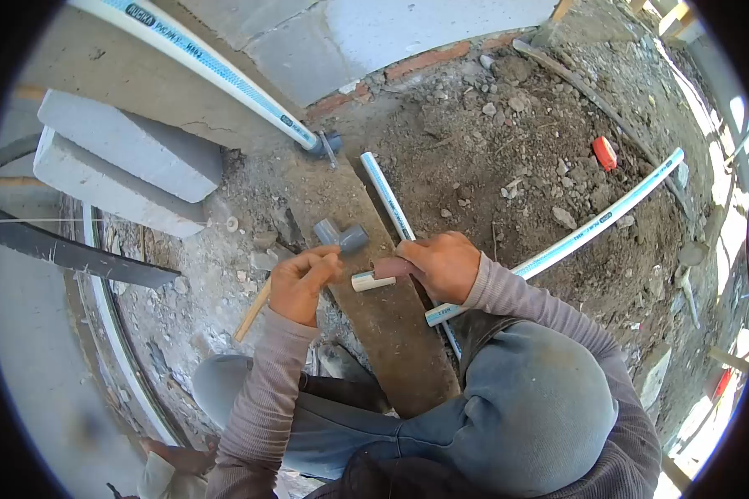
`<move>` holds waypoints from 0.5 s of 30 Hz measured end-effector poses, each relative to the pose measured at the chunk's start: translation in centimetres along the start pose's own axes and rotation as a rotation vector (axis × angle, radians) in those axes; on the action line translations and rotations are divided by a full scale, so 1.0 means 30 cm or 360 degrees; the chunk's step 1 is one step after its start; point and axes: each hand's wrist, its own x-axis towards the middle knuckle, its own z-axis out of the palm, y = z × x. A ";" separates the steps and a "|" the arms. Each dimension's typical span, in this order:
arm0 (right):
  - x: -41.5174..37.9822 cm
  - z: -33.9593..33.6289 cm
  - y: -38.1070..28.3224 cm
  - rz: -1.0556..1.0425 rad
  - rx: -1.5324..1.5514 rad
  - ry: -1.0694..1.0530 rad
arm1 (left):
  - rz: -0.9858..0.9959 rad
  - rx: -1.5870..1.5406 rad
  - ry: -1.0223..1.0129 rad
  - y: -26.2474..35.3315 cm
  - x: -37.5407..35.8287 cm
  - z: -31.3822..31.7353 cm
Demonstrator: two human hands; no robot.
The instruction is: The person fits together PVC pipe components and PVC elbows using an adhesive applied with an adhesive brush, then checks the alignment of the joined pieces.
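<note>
My right hand [446, 268] pinches a reddish-brown strip [395, 267], like sandpaper, close over a short white pipe piece [373, 282]. That piece lies on a wooden plank [391, 333]. My left hand [304, 283] is closed, thumb against fingers; what it holds, if anything, I cannot make out. Just above its fingertips, a grey PVC tee fitting [341, 236] rests at the plank's edge. A wooden handle [252, 309] sticks out from below my left hand, its upper end hidden.
A long white-and-blue PVC pipe [225, 75] with a grey fitting comes in from the top left. Another pipe [574, 241] slants across the soil at right, and a thinner length [384, 191] lies along the plank. Pale blocks [125, 175] stand at left; a red roll [604, 154] lies on the soil.
</note>
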 end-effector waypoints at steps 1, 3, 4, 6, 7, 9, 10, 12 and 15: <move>-0.018 -0.009 0.003 0.0135 0.0083 0.0006 | -0.0042 -0.0162 0.0103 -0.005 0.009 0.030; -0.034 -0.011 0.011 0.0226 0.0087 0.0021 | 0.0115 -0.0058 0.0135 0.029 -0.043 0.210; -0.031 -0.007 0.014 0.0279 0.0109 0.0027 | 0.0199 0.0004 0.0156 0.032 -0.050 0.240; -0.017 -0.048 -0.001 0.0266 0.0190 -0.0090 | 0.0279 0.0120 0.0021 0.021 -0.043 0.262; -0.018 -0.063 0.001 0.0227 0.0270 -0.0234 | 0.0272 0.0173 -0.0134 0.009 -0.031 0.249; -0.024 -0.028 0.050 0.0075 0.0505 -0.0238 | 0.0414 0.0308 -0.0180 -0.004 -0.002 0.208; -0.021 0.009 0.070 0.0200 0.1322 -0.0359 | 0.0558 0.0415 -0.0203 -0.009 0.008 0.195; -0.016 -0.008 0.065 0.0511 0.2276 -0.0516 | 0.0666 0.0554 -0.0132 -0.006 0.003 0.215; 0.026 -0.018 0.126 0.0514 0.2552 -0.0700 | 0.0827 0.0674 -0.0044 -0.025 0.070 0.208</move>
